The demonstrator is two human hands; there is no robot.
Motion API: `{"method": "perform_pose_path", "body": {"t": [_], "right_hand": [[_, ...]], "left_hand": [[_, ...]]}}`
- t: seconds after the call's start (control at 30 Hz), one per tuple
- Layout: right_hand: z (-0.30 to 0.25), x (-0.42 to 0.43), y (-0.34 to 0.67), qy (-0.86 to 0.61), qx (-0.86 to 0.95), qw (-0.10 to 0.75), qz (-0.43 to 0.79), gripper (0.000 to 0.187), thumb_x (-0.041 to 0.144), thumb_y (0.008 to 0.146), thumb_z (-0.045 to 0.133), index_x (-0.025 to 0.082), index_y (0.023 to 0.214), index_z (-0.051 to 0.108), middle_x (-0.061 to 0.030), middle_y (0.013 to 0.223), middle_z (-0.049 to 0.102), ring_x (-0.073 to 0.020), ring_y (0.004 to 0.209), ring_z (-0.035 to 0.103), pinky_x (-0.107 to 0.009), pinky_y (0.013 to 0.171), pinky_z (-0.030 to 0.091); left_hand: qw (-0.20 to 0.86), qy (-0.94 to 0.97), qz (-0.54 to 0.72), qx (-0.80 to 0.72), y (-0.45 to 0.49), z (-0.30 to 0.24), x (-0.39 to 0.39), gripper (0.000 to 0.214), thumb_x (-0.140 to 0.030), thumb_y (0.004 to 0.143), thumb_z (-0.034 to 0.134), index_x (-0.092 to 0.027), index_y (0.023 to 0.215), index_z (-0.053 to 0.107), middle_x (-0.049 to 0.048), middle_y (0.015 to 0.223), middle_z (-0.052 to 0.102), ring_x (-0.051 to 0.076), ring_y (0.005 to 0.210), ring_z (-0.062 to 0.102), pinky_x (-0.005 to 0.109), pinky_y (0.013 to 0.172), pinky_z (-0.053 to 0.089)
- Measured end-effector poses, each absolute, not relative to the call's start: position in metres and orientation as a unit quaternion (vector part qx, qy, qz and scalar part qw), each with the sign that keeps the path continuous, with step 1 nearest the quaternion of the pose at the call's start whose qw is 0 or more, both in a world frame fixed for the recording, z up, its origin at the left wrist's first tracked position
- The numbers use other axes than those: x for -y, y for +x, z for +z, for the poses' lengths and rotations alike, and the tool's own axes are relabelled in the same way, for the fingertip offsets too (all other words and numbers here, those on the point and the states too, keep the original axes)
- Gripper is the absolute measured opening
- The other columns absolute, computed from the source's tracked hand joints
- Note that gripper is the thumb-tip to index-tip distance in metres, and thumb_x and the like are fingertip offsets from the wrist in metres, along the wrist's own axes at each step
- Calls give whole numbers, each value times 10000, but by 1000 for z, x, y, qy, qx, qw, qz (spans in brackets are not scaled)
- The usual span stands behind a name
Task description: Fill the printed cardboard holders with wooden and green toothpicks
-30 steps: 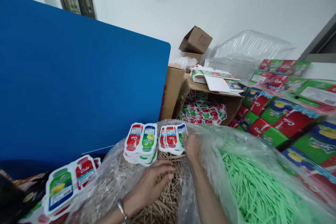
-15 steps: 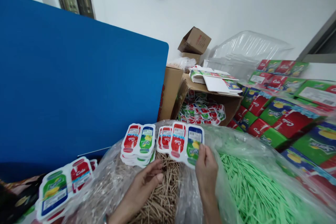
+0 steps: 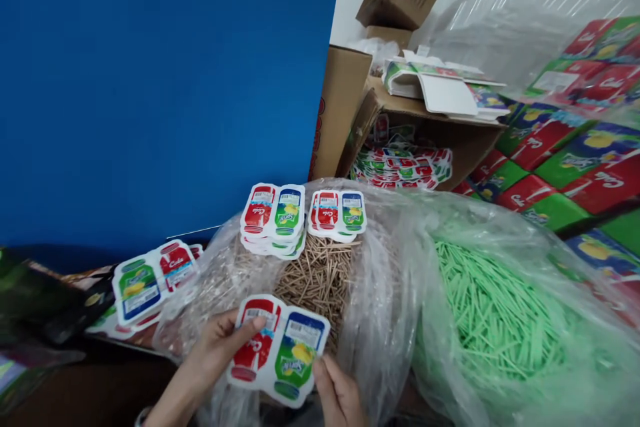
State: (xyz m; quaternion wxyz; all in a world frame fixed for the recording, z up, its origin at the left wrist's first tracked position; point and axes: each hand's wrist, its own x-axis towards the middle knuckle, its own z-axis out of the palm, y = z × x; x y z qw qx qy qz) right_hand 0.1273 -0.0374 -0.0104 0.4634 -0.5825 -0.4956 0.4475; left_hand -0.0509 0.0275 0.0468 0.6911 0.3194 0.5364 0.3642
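Both hands hold one printed card (image 3: 279,349) shaped like two bottles, red on the left and green-blue on the right. My left hand (image 3: 215,353) grips its left edge with the thumb on the red half. My right hand (image 3: 337,397) pinches its lower right edge. The card hangs just above an open plastic bag of brown sticks (image 3: 317,277). Two stacks of the same cards rest on the far side of that bag, a left stack (image 3: 274,219) and a right stack (image 3: 337,215).
A bag of green sticks (image 3: 493,317) lies to the right. More cards (image 3: 150,280) sit at the left. A blue panel (image 3: 150,80) stands behind. Cardboard boxes (image 3: 425,140) with cards and stacked red-green cartons (image 3: 565,167) fill the back right.
My right hand lifted a card off the right stack and brought it toward me. My left hand rose from the brown sticks and took its left edge. The camera tilted down.
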Motion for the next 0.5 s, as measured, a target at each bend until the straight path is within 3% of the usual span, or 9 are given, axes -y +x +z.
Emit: {"method": "perform_pose_path", "body": {"t": [0.1, 0.2, 0.3, 0.37, 0.43, 0.47, 0.5], "right_hand": [[-15, 34, 146, -544, 663, 384, 341, 312, 330, 910, 376, 205, 977, 653, -66, 928, 723, -204, 850, 666, -271, 760, 499], [-31, 38, 168, -552, 772, 247, 196, 278, 134, 855, 379, 180, 946, 638, -82, 791, 724, -234, 697, 680, -309, 624, 510], [-45, 47, 179, -557, 804, 184, 100, 319, 34, 785, 364, 168, 917, 622, -85, 750, 708, -242, 643, 670, -323, 577, 500], [-47, 51, 178, -546, 813, 188, 72, 332, 17, 780, 379, 159, 986, 597, -100, 898, 703, -232, 724, 674, -317, 634, 508], [-46, 52, 170, -521, 827, 198, 72, 342, 8, 781, 409, 162, 1037, 576, -95, 988, 686, -216, 790, 667, -299, 680, 506], [-46, 53, 166, -508, 834, 199, 81, 340, 2, 773, 432, 167, 1034, 576, -82, 982, 688, -210, 803, 662, -293, 699, 502], [-45, 53, 161, -496, 840, 197, 93, 333, -2, 760, 459, 169, 1018, 583, -69, 949, 694, -208, 800, 658, -291, 712, 496]], "left_hand": [[620, 294, 442, -577, -65, 44, -27, 271, -384, 561, 804, -150, 615, 677, -7, 512, 704, 167, 438, 639, 236, 438, 523], [571, 263, 506, -590, -70, 38, -29, 258, -378, 564, 805, -172, 664, 686, -33, 528, 708, 165, 457, 650, 240, 471, 540], [576, 247, 523, -578, -77, 36, -25, 267, -417, 562, 793, -191, 655, 685, -34, 538, 712, 181, 486, 665, 255, 504, 549], [595, 305, 466, -580, -85, 40, -13, 261, -454, 614, 745, -201, 648, 692, -12, 562, 720, 198, 501, 670, 271, 505, 549], [586, 462, 337, -574, -93, 44, 5, 204, -417, 725, 662, -221, 701, 714, 25, 718, 754, 216, 602, 693, 282, 549, 557], [553, 571, 256, -550, -95, 44, 15, 160, -357, 783, 613, -242, 761, 721, 36, 910, 749, 230, 739, 698, 297, 630, 561], [498, 678, 188, -506, -96, 41, 24, 147, -288, 818, 573, -266, 834, 718, 29, 1115, 687, 245, 978, 642, 331, 816, 522]]}}
